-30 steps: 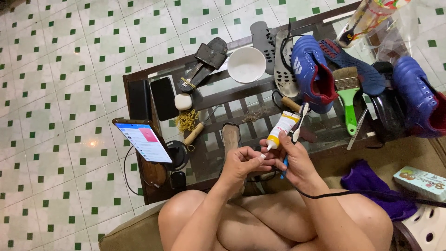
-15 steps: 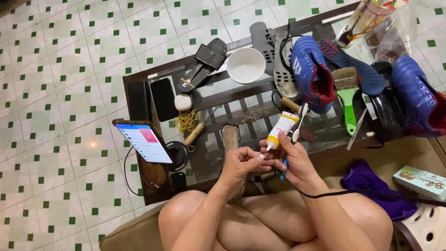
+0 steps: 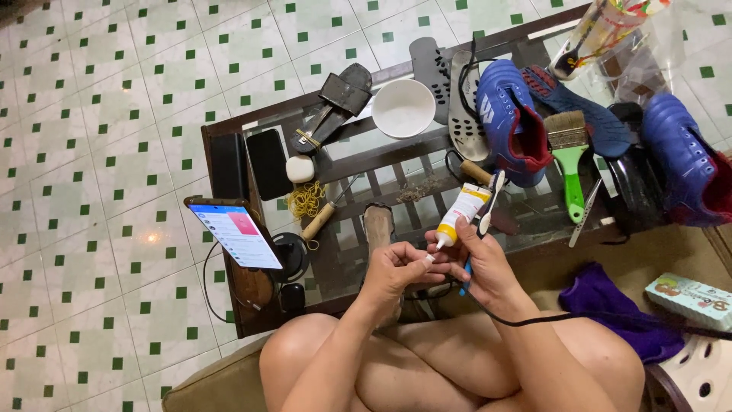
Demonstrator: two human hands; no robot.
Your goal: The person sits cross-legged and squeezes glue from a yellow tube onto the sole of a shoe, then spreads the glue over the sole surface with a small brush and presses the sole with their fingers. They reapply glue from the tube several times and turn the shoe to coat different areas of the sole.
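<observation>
White glue tube [image 3: 463, 211] with a yellow neck sits gripped in your right hand [image 3: 482, 263], nozzle pointing down to 7 o'clock, together with a toothbrush [image 3: 488, 206] sticking up at 12 from the same fist. Your left hand [image 3: 396, 271] is closed, fingertips pinching a small white cap [image 3: 429, 259] just below the nozzle, at 9 o'clock of the right hand. Both hands hover over the near edge of the glass table [image 3: 366, 164]. Blue shoe [image 3: 507, 122] lies at 12, green brush [image 3: 572, 156] at 1.
</observation>
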